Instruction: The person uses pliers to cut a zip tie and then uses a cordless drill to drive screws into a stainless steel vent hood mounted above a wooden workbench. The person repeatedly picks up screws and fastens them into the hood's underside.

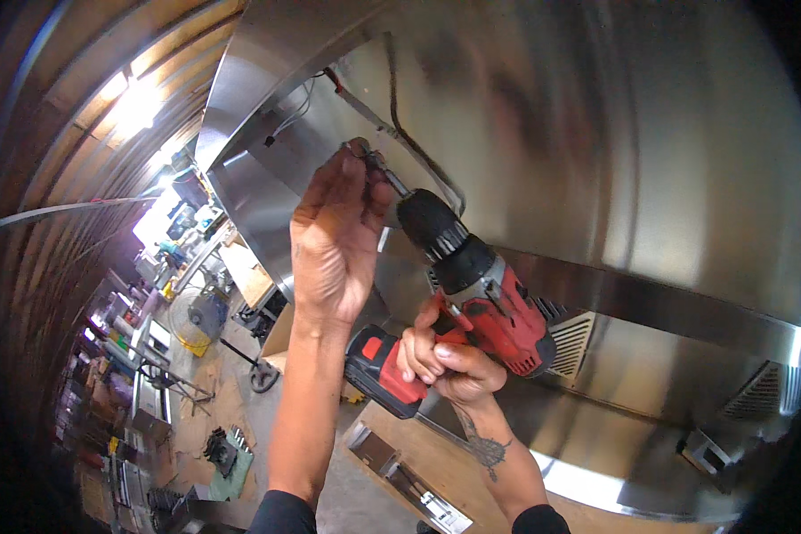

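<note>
A red and black cordless drill (498, 311) is gripped in my right hand (449, 360), its fingers wrapped round the handle above the battery pack (387, 369). From the black chuck (432, 222) a metal bit (395, 182) points up and to the left. My left hand (336, 240) is raised at the end of the bit, with thumb and fingers pinched together there. A small greyish piece (358, 147) shows at those fingertips, too small to name. Just beyond stands a shiny sheet-metal panel (543, 160), with a bent dark metal rod or tube (418, 147) along it.
Loose wires (298, 116) hang in the metal housing at upper left. Louvred vents (571, 347) sit low on the panel. Below are a wooden board (374, 436) and a long open box (409, 485). A fan (200, 316) and cluttered benches stand far left.
</note>
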The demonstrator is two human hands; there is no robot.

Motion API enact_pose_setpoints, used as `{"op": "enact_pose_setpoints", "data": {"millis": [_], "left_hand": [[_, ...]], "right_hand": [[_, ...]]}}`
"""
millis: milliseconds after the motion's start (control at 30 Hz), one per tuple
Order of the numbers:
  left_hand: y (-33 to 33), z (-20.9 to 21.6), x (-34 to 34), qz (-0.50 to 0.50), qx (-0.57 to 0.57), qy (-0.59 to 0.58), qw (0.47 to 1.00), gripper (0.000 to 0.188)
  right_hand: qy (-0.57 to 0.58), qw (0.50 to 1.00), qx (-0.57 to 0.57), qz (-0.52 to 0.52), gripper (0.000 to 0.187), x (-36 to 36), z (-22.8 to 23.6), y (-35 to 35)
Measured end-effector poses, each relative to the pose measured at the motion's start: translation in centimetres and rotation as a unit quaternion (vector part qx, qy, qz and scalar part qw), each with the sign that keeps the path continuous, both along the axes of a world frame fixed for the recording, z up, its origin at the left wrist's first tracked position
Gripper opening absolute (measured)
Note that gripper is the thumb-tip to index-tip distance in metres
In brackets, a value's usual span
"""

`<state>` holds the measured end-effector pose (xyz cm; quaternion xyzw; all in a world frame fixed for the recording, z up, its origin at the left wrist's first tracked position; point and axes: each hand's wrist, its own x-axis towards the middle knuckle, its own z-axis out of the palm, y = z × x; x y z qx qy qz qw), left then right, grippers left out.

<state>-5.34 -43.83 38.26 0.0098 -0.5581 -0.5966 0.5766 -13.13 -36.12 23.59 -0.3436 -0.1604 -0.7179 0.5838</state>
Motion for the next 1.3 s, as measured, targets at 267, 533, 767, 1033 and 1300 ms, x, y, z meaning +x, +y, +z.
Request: {"op": "enact_pose_setpoints", "data": {"millis": [267, 533, 767, 1033, 1300], "left_hand": [[-0.8, 2.8, -1.3, 0.069, -0.059, -0.01, 0.996, 0.03], [1.0, 3.8, -1.6, 0.118, -0.057, 0.001, 0.991, 0.025], [1.4, 4.3, -2.3, 0.081, -0.095, -0.005, 0.992, 0.023], [0.1, 5.7, -1.5, 0.051, -0.121, -0.019, 0.991, 0.031], [0.0, 6.0, -0.7, 0.03, -0.14, -0.061, 0.988, 0.033]], "right_hand": [[0.018, 0.995, -0.078, 0.06, 0.041, -0.1, 1.3, -3.8], [-0.032, 0.996, -0.076, 0.044, 0.042, 1.2, 3.3, -3.2], [-0.042, 0.995, -0.087, 0.02, 0.044, 1.4, 3.5, -3.3], [-0.049, 0.989, -0.123, 0.067, 0.039, 2.9, 4.5, -5.0], [-0.038, 0.986, -0.151, 0.067, 0.018, 4.4, 5.1, -7.7]]}}
